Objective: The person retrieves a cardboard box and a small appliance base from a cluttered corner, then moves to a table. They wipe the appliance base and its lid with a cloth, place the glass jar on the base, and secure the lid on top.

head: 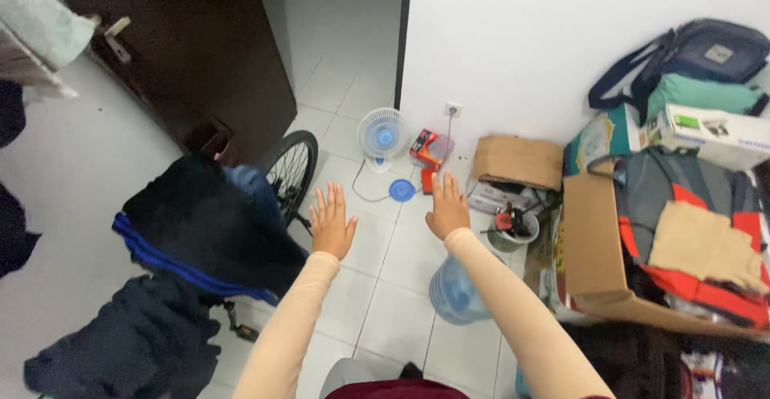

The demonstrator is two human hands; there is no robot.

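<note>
Both my arms reach forward in beige sleeves over a white tiled floor. My left hand (pixel 332 222) is flat with fingers spread and holds nothing; it hovers just right of a bicycle wheel (pixel 291 168). My right hand (pixel 447 207) is also flat and empty, fingers apart, above the floor near a small blue-and-white fan (pixel 382 136) and a blue round lid (pixel 402 190). A clear blue water jug (pixel 455 290) stands on the floor under my right forearm.
Dark clothes (pixel 204 226) hang over the bicycle at left. A dark door (pixel 188 50) stands behind. At right a big cardboard box (pixel 592 247) holds clothes, with bags (pixel 694 58), smaller boxes (pixel 517 161) and a small bucket (pixel 513 229) nearby. A wall socket (pixel 453 109) sits low on the wall.
</note>
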